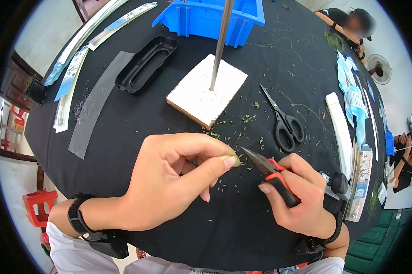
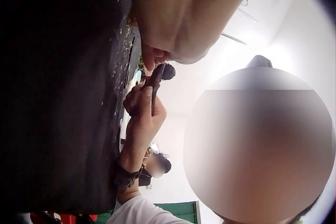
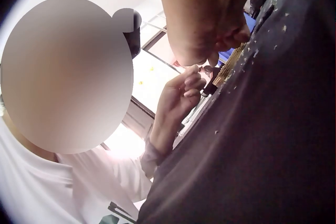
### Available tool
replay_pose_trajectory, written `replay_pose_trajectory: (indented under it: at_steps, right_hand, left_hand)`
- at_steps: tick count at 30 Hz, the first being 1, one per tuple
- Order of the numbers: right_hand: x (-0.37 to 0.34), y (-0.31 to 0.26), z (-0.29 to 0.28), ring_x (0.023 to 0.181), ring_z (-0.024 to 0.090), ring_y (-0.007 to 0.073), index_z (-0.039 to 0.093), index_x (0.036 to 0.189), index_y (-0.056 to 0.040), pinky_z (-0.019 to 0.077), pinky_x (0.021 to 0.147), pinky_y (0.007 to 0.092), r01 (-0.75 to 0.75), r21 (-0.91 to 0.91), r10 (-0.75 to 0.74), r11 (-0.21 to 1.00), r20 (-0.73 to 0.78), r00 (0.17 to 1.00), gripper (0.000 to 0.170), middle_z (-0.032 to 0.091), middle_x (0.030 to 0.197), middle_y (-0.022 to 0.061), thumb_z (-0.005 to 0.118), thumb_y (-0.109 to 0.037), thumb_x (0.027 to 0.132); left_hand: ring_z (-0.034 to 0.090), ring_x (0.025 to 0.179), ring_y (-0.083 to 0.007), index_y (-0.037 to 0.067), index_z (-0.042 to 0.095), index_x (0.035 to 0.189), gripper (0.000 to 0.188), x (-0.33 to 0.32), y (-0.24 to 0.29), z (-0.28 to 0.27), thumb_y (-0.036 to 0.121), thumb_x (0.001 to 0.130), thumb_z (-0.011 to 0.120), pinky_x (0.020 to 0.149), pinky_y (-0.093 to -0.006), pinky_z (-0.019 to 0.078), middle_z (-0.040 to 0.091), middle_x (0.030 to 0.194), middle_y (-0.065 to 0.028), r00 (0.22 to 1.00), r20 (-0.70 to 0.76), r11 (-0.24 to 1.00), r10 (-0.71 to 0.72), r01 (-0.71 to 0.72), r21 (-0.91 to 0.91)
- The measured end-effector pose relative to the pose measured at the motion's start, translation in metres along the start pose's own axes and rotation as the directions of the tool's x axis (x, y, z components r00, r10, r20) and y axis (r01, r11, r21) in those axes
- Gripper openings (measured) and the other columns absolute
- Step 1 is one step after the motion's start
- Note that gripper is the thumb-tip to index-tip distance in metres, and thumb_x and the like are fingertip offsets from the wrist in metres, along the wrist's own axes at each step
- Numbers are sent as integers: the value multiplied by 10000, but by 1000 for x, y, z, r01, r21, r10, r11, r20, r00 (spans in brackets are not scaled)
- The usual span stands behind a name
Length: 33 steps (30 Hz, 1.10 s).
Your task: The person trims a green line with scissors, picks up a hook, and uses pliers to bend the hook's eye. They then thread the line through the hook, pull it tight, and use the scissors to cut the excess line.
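In the head view my left hand (image 1: 171, 182) pinches a tiny greenish thing (image 1: 238, 155) between thumb and forefinger; too little of it shows to tell its kind. My right hand (image 1: 299, 196) grips needle-nose pliers (image 1: 279, 180) with red and black handles. Their pointed tip faces the left fingertips, a short way to the right of them. The left wrist view has the same pliers (image 2: 154, 81) beneath the left hand, while the right wrist view shows the left hand (image 3: 181, 92) with its fingertips pinched. Green clippings (image 1: 248, 118) lie scattered on the black cloth beyond both hands.
A white-topped block (image 1: 192, 91) with an upright metal rod (image 1: 219, 45) stands ahead. Black scissors (image 1: 286, 128) lie to its right, a black tray (image 1: 146, 66) to its left. Behind is a blue bin (image 1: 192, 20). Packaged strips (image 1: 71, 82) line the left edge; packets (image 1: 361, 178) lie right.
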State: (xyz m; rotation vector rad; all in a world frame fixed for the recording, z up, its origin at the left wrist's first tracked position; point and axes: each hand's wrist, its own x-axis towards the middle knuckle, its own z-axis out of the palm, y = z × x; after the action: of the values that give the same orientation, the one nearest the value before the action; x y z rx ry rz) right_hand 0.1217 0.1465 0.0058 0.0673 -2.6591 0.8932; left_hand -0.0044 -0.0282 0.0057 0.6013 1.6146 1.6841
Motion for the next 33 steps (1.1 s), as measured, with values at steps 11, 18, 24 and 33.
replay_pose_trajectory:
  at_steps: [11, 18, 24, 33]
  right_hand:
    - [-1, 2, 0, 636, 530, 238, 619, 782, 14, 424, 545, 308, 24, -53, -25, 998, -9, 1000, 203, 532, 792, 116, 749, -38, 636]
    - [-1, -2, -2, 671, 540, 240, 618, 776, 12, 434, 575, 319, -2, -31, 2, 1000, -9, 1000, 208, 548, 833, 120, 743, -94, 648]
    - [-3, -6, -2, 698, 527, 231, 595, 712, -16, 418, 583, 320, 104, -100, -86, 990, 176, 981, 208, 538, 863, 106, 735, -148, 634]
    - [3, -9, -10, 759, 542, 266, 589, 806, -30, 433, 664, 329, -23, 171, 10, 985, 77, 997, 213, 562, 881, 104, 721, -157, 697]
  left_hand:
    - [561, 580, -76, -68, 630, 899, 116, 4, -2, 3, 31, 854, 590, 462, -201, 494, 598, 702, -74, 998, -56, 1000, -7, 7, 10]
    - [553, 571, -71, -60, 625, 913, 121, 5, -1, 3, 44, 860, 595, 451, -194, 482, 594, 696, -68, 994, -110, 1000, 2, 1, 22]
    - [549, 592, -63, -59, 621, 908, 118, 4, -1, 2, 47, 865, 590, 457, -186, 473, 601, 726, -72, 995, -97, 999, 14, -9, 51]
    - [595, 633, -75, -17, 654, 879, 75, 2, -2, 2, 38, 834, 629, 500, -187, 470, 642, 776, -73, 965, 205, 939, 162, -215, 269]
